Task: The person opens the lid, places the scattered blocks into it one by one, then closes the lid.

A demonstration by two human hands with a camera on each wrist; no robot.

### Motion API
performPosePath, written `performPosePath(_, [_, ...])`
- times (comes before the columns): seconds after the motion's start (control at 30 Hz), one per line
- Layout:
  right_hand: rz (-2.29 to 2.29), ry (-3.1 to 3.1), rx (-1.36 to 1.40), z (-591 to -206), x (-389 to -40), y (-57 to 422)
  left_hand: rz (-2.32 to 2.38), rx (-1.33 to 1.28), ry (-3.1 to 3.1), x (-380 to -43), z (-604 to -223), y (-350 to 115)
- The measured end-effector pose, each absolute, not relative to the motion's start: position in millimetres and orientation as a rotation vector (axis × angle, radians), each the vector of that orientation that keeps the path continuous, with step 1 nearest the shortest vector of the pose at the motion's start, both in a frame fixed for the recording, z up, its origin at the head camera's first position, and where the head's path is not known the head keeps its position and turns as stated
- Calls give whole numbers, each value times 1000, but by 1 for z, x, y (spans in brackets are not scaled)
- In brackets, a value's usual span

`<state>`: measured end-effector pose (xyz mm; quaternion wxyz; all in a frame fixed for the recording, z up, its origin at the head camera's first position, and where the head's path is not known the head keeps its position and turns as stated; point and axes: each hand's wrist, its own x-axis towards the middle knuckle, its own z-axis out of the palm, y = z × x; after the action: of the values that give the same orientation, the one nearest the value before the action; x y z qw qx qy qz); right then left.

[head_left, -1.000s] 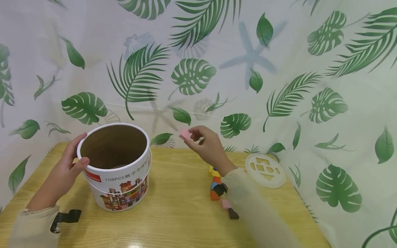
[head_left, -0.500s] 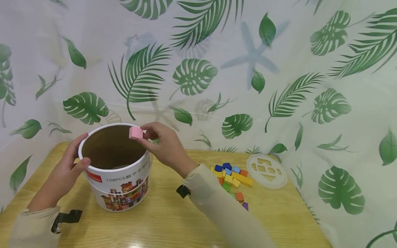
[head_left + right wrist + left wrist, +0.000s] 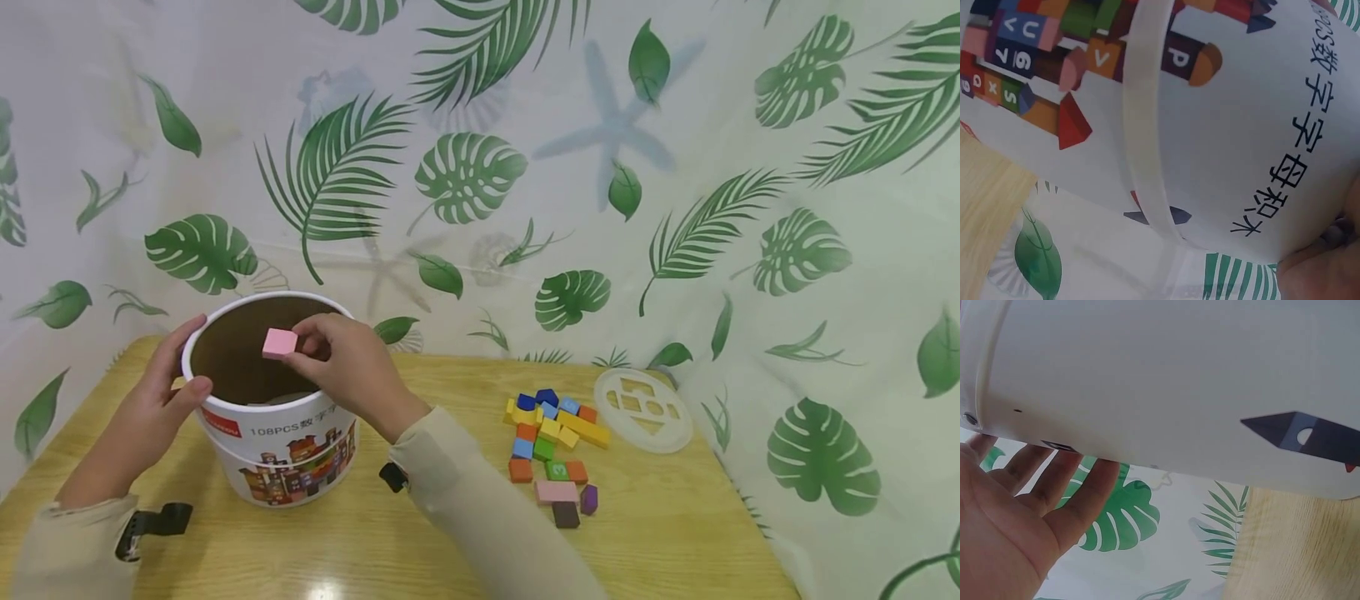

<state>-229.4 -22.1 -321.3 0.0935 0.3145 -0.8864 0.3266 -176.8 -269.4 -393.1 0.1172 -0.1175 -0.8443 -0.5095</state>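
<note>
My right hand [image 3: 352, 367] pinches a pink block [image 3: 277, 344] over the bucket [image 3: 281, 446], room leftward. My left hand [image 3: 159, 404] grips near its rim [image 3: 262, 408].

head view: bright | tabletop [image 3: 465, 408]: small glare | bucket interior [image 3: 232, 350]: shadowed

I have the bucket [image 3: 281, 446] on the table [image 3: 450, 379], left side. Left hand [image 3: 153, 404] on its left rim; right hand [image 3: 352, 367] holding a block [image 3: 279, 343] over its opening. Loose blocks [image 3: 551, 429] right of the bucket. Disc [image 3: 643, 411] beside them, far right. Sheet [image 3: 480, 242] behind all.
</note>
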Motion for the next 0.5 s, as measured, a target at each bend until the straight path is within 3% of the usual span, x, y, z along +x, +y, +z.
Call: performPosePath(0.5, [1016,-2652,827,-324,-224,-22,-1506,-349,-2457,-176,-395,-269])
